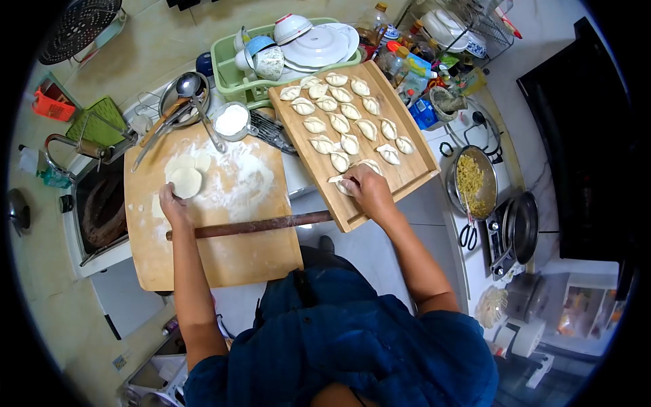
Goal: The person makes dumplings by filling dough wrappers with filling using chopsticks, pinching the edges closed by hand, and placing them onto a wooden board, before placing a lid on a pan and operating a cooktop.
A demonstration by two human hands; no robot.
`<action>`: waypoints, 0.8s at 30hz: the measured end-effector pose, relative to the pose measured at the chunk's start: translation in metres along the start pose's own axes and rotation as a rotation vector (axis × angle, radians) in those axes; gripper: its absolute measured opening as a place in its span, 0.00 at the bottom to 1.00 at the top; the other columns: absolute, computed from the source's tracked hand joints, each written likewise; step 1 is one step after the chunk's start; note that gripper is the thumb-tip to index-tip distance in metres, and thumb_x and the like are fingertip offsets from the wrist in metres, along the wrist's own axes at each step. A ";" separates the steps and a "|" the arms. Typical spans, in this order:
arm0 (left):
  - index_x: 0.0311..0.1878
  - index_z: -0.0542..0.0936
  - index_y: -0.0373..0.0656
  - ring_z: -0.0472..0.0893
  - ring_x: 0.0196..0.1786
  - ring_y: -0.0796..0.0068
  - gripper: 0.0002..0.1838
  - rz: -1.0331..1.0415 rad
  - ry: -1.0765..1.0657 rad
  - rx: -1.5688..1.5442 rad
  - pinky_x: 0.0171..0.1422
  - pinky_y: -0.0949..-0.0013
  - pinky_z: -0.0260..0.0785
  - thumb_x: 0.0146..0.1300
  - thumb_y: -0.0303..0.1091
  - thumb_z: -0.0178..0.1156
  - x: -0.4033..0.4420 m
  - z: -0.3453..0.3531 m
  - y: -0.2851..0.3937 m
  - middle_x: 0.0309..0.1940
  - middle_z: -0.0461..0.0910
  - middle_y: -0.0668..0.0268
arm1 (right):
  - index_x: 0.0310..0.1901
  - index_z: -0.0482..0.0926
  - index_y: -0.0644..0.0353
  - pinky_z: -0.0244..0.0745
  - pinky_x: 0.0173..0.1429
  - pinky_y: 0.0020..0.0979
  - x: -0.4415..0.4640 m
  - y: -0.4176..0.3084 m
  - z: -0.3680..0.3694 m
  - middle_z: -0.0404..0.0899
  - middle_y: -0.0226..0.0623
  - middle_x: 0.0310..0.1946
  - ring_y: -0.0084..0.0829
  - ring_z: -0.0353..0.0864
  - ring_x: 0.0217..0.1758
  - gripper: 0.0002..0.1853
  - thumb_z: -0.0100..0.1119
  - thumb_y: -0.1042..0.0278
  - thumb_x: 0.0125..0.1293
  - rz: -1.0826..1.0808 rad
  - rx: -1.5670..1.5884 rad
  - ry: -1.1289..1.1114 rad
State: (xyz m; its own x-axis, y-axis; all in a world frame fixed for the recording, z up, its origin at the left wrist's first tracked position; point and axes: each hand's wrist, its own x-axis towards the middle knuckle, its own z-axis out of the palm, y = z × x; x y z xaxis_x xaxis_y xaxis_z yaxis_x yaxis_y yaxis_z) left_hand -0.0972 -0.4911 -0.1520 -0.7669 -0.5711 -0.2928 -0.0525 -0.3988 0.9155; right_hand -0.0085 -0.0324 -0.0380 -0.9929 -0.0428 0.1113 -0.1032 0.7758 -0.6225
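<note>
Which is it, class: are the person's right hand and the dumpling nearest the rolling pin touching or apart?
Touching. The head view shows the right hand with its fingertips against the dumpling, no gap between them.

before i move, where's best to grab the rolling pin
Probably mid-length on the rolling pin, from above: that slim, round stretch is uncovered, while the left forearm crosses near one end and the other reaches past the board towards the wooden tray.
</note>
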 end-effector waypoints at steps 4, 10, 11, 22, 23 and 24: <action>0.60 0.67 0.35 0.74 0.60 0.58 0.18 -0.254 -0.209 -0.502 0.68 0.54 0.64 0.68 0.30 0.50 -0.044 0.030 -0.001 0.56 0.74 0.55 | 0.39 0.79 0.60 0.73 0.43 0.40 -0.008 0.004 -0.008 0.77 0.44 0.33 0.46 0.78 0.39 0.09 0.61 0.68 0.58 -0.077 0.002 0.079; 0.59 0.68 0.32 0.74 0.60 0.58 0.18 -0.459 -0.283 -0.575 0.67 0.53 0.67 0.69 0.28 0.50 -0.117 0.089 -0.007 0.57 0.74 0.53 | 0.38 0.79 0.62 0.73 0.41 0.36 -0.049 0.020 -0.063 0.77 0.42 0.31 0.44 0.78 0.35 0.08 0.60 0.68 0.60 -0.039 0.139 0.284; 0.58 0.69 0.31 0.75 0.60 0.58 0.17 -0.463 -0.305 -0.557 0.66 0.54 0.68 0.69 0.28 0.49 -0.126 0.097 -0.009 0.57 0.74 0.52 | 0.37 0.79 0.62 0.73 0.40 0.36 -0.061 0.029 -0.070 0.77 0.42 0.30 0.44 0.78 0.34 0.08 0.60 0.68 0.60 0.010 0.179 0.349; 0.59 0.70 0.35 0.76 0.57 0.61 0.18 -0.717 -0.768 -0.618 0.62 0.58 0.72 0.70 0.34 0.49 -0.266 0.210 -0.007 0.55 0.76 0.55 | 0.62 0.60 0.64 0.67 0.27 0.22 -0.207 0.221 -0.040 0.71 0.29 0.26 0.19 0.68 0.23 0.30 0.63 0.70 0.61 0.728 0.561 1.121; 0.60 0.70 0.35 0.76 0.57 0.61 0.19 -0.738 -0.794 -0.590 0.62 0.58 0.72 0.70 0.35 0.49 -0.272 0.217 -0.006 0.55 0.76 0.55 | 0.64 0.58 0.64 0.67 0.29 0.22 -0.213 0.230 -0.040 0.70 0.29 0.27 0.19 0.68 0.24 0.33 0.64 0.70 0.60 0.695 0.439 1.174; 0.60 0.69 0.33 0.76 0.57 0.60 0.19 -0.779 -0.779 -0.553 0.63 0.56 0.71 0.70 0.34 0.50 -0.275 0.221 -0.009 0.55 0.76 0.54 | 0.63 0.59 0.65 0.68 0.32 0.23 -0.216 0.230 -0.045 0.72 0.33 0.31 0.21 0.70 0.26 0.32 0.63 0.70 0.60 0.676 0.374 1.183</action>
State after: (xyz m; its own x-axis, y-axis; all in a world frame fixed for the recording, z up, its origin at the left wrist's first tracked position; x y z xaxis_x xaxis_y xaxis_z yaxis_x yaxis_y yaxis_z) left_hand -0.0269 -0.1721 -0.0189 -0.8388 0.4593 -0.2922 -0.5338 -0.7995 0.2755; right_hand 0.1845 0.1834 -0.1705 -0.2397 0.9557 0.1710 0.1707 0.2149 -0.9616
